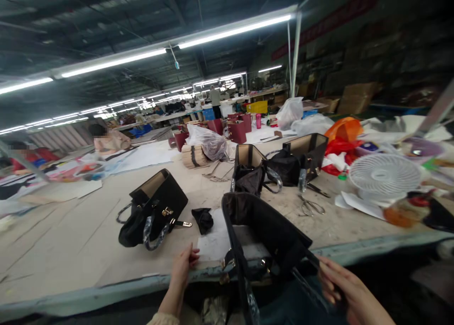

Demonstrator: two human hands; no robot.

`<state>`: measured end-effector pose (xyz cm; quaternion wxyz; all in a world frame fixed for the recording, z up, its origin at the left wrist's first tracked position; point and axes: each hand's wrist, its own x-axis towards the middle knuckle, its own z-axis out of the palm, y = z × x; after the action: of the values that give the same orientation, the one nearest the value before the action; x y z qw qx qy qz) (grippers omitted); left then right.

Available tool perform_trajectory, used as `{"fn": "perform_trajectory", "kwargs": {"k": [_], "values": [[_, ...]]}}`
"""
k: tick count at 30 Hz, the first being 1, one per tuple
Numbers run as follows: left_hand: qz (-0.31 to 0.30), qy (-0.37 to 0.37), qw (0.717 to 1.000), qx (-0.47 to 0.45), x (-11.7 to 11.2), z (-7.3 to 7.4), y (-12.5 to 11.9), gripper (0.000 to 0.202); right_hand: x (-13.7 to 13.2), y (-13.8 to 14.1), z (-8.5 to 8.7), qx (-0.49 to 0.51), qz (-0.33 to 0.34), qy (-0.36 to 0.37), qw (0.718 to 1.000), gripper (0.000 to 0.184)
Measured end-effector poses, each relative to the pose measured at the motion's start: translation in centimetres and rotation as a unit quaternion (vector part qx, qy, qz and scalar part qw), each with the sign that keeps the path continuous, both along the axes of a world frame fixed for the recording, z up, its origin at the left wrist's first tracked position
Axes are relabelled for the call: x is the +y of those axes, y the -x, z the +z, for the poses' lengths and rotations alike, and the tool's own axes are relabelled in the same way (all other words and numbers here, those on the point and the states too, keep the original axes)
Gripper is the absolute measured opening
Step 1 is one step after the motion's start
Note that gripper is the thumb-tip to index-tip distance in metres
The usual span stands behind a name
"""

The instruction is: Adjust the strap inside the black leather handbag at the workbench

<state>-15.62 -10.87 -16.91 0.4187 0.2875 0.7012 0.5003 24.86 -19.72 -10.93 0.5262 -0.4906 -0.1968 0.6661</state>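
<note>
"What do your two grips have?"

"My right grip (pixel 344 282) is closed on the bag (pixel 269 225), fingers wrapped over a dark strip at its right end. My left grip (pixel 182 263) is half curled, and I see nothing in it; it is left of the bag, not touching it."

"So which one is nearer, and how does the bag lie?"

"The right, since it has hold. From there the bag stretches left and away from me, over the near edge of the desk (pixel 92 259). Its mouth's long axis slants from far left to near right, so its far corner is a reach from either grip."

"How does it look?"

"Black, mouth gaping, walls bowed, with gold-toned clasps (pixel 264 264) low down and clear film shining on a handle (pixel 252 306). A pale patch shows inside; I can't tell whether that is lining or desk."

"And around it?"

"Left of the bag is a black scrap (pixel 204 220), and further left a second bag (pixel 156 216), tilted, its handles in film too. Beyond the bag and to its right are scissors (pixel 312 206), I think; straight beyond, a third bag (pixel 250 178), with a fourth bag (pixel 315 154) to its right. Farthest behind the bag are dark red boxes (pixel 237 132)."
</note>
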Motion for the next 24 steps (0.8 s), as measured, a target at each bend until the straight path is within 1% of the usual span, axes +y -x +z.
{"fn": "perform_trajectory", "kwargs": {"k": [1,3,5,6,8,10,11,13,16,19,21,22,24], "values": [[-0.002,-0.009,1.0,-0.007,-0.1,0.0,0.1,0.035,0.0,0.3,0.3,-0.003,-0.002,-0.009,1.0,0.049],[-0.007,-0.037,0.999,-0.018,-0.4,0.1,0.3,0.043,0.0,0.6,0.7,-0.006,-0.002,-0.024,1.0,0.045],[-0.012,-0.064,0.998,0.005,-0.9,0.2,0.2,0.044,0.0,0.8,0.8,-0.006,-0.002,-0.031,1.0,0.042],[-0.015,-0.064,0.998,0.019,-1.4,0.3,-0.1,0.043,0.1,0.9,0.8,-0.004,-0.002,-0.034,0.999,0.04],[-0.031,-0.05,0.997,0.053,-2.6,0.6,-1.1,0.049,0.0,0.9,0.7,0.0,0.002,-0.037,0.999,0.038],[-0.063,-0.044,0.994,0.082,-4.3,0.9,-2.8,0.051,0.0,0.9,0.6,0.002,0.006,-0.036,0.999,0.038],[-0.084,-0.054,0.991,0.091,-5.3,1.1,-3.8,0.048,-0.1,0.9,0.6,0.001,0.006,-0.034,0.999,0.038],[-0.134,-0.085,0.984,0.083,-7.2,1.8,-6.0,0.042,-0.2,0.9,0.5,0.0,0.005,-0.031,0.999,0.039],[-0.199,-0.116,0.972,0.057,-9.7,3.3,-8.7,0.032,-0.4,0.9,0.6,0.002,0.003,-0.021,1.0,0.039],[-0.271,-0.158,0.948,0.051,-11.4,5.0,-10.0,0.032,-0.5,1.1,1.0,0.006,0.01,-0.003,1.0,0.039],[-0.315,-0.172,0.932,0.047,-12.2,5.7,-10.5,0.035,-0.7,1.4,1.3,0.001,0.014,-0.001,1.0,0.04],[-0.328,-0.167,0.929,0.04,-12.5,5.9,-10.8,0.038,-0.8,1.8,1.5,-0.003,0.02,-0.004,1.0,0.043],[-0.333,-0.139,0.933,0.009,-13.1,5.9,-11.4,0.046,-1.2,2.8,1.7,-0.025,0.046,-0.019,0.998,0.049]]}}
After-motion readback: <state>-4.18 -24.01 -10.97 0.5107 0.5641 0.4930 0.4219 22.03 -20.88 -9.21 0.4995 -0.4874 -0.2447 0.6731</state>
